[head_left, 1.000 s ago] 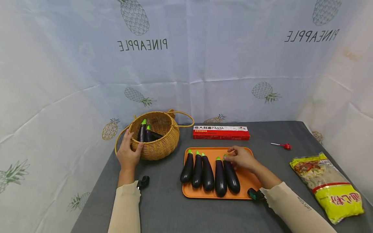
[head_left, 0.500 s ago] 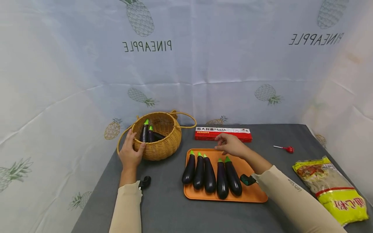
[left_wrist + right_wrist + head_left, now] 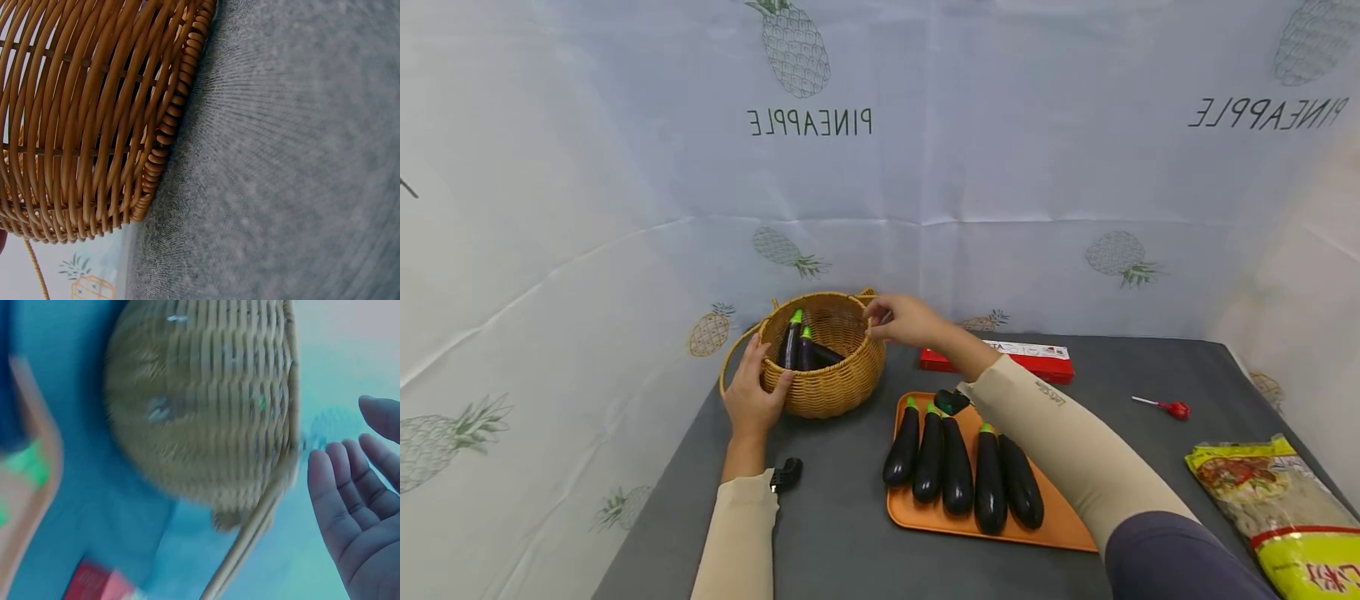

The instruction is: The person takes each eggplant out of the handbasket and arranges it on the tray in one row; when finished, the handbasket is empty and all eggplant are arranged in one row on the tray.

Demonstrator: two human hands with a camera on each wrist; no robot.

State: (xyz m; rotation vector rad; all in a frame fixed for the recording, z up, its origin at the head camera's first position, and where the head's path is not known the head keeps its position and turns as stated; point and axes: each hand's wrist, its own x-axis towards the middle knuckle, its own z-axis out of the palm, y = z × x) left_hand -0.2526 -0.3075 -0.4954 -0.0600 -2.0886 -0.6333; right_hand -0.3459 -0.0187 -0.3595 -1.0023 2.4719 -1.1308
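On the left of the head view, my left hand [image 3: 756,400] holds the rim of a round wicker basket [image 3: 838,393], thumb at the front and fingers along the left side. Several eggplants [image 3: 806,352] with green stems lie inside it. My right hand [image 3: 904,320] is at the basket's right rim, beside its handle, holding nothing. The right wrist view shows this hand's fingers [image 3: 347,481] extended near the rim, with the thumb apart. Under the right forearm, an orange tray [image 3: 913,520] bears more eggplants [image 3: 989,483] in a row.
A red and white pasta box [image 3: 1043,363] lies behind the tray, partly covered by the right forearm. To the right are a red lollipop [image 3: 1176,409] and a yellow food bag [image 3: 1273,500]. A pineapple-print cloth [image 3: 1000,150] hangs behind the grey table [image 3: 838,517].
My right hand has left the stem end of the rightmost eggplant on the tray and moved left, past the pasta box, to the basket. The left hand stays on the basket. The head view has shifted slightly.
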